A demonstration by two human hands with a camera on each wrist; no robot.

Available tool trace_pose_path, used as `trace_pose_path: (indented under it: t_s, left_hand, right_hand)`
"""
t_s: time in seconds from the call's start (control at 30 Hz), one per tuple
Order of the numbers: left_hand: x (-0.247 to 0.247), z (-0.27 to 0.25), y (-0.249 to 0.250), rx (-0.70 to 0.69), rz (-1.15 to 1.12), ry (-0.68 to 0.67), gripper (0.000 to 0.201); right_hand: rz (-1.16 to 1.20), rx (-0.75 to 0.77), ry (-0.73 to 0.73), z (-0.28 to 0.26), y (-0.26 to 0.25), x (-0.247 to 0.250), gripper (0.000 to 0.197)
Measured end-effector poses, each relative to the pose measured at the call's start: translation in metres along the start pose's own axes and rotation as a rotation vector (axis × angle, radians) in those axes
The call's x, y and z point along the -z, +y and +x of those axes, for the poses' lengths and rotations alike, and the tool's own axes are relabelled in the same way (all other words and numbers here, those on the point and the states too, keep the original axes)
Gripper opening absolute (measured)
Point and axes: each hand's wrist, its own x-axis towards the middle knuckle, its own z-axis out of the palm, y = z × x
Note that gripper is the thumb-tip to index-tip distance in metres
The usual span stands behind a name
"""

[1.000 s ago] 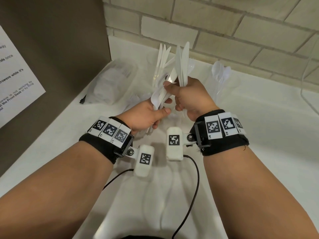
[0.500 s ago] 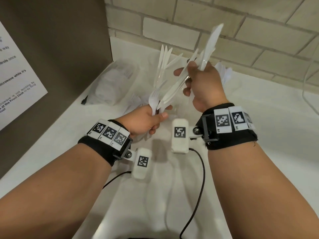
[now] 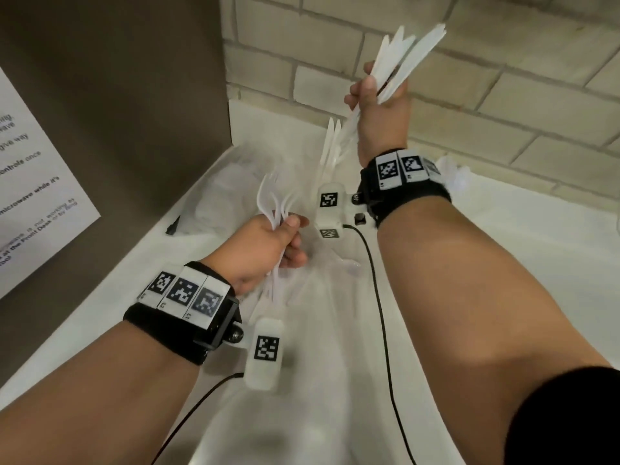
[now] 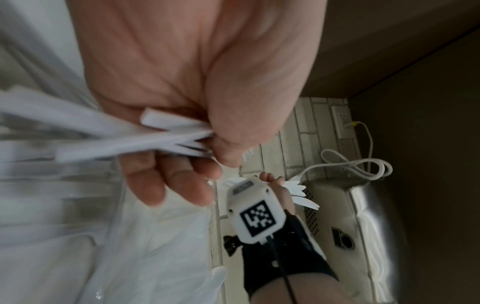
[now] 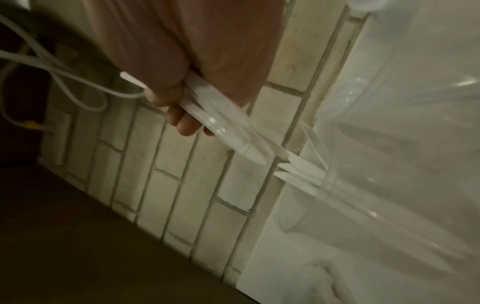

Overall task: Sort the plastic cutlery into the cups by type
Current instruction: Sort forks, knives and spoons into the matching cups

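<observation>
Your right hand (image 3: 379, 105) has a fistful of white plastic knives (image 3: 407, 53), fingers wrapped round the handles, blades fanning up and away in front of the brick wall (image 3: 503, 78). It's raised well above the table (image 3: 536, 246), over the back edge. In the right wrist view the same knives (image 5: 221, 121) stick out past your curled fingers (image 5: 182, 121), pointing toward a clear cup (image 5: 324, 197) that already has a few knives standing in it, tips up. That cup (image 3: 330, 152) shows in the head view too, right by the back edge with the white tips poking up just beside your right wrist

Your left hand (image 3: 268, 245) is lower and nearer you, gripping a bunch of white forks (image 3: 275, 204), tines up and handles hanging out below the fist. The left wrist view is blurry, but you can see the handles (image 4: 103, 139) squeezed between thumb and curled fingers. The two bunches are well apart

At the back left corner of the table there's a crumpled clear plastic bag (image 3: 231, 196). A few white spoons (image 3: 458, 169) peek out behind your right wristband near the wall; can't tell if they're in a cup. A brown panel (image 3: 117, 95) stands along the left edge of the table with a printed notice (image 3: 30, 203) stuck on it
</observation>
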Motion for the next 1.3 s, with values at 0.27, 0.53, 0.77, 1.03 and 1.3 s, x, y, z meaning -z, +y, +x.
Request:
trace_pose_path:
  t_s: [0.27,0.53,0.77,1.03,1.3]
  left_hand:
    - [0.019,0.003,0.002,0.005,-0.01,-0.026,0.035]
    - [0.015,0.004,-0.009,0.022,-0.071,-0.036,0.035]
    - [0.013,0.001,-0.006,0.007,-0.057,-0.048,0.036]
    - [0.009,-0.007,-0.002,-0.006,-0.056,-0.124,0.034]
    - [-0.01,-0.01,-0.001,0.028,-0.132,-0.218,0.041]
  right_hand:
    - [-0.065,-0.215,-0.06,0.017,0.053,-0.012,0.013]
    - [-0.105,-0.388,-0.114,0.021,0.05,-0.006,0.027]
    - [-0.28,-0.25,-0.116,0.021,0.043,-0.003,0.037]
    - [-0.408,0.039,-0.115,-0.017,-0.002,0.023,0.018]
    - [-0.474,-0.357,-0.7,-0.108,-0.018,0.061,0.014]
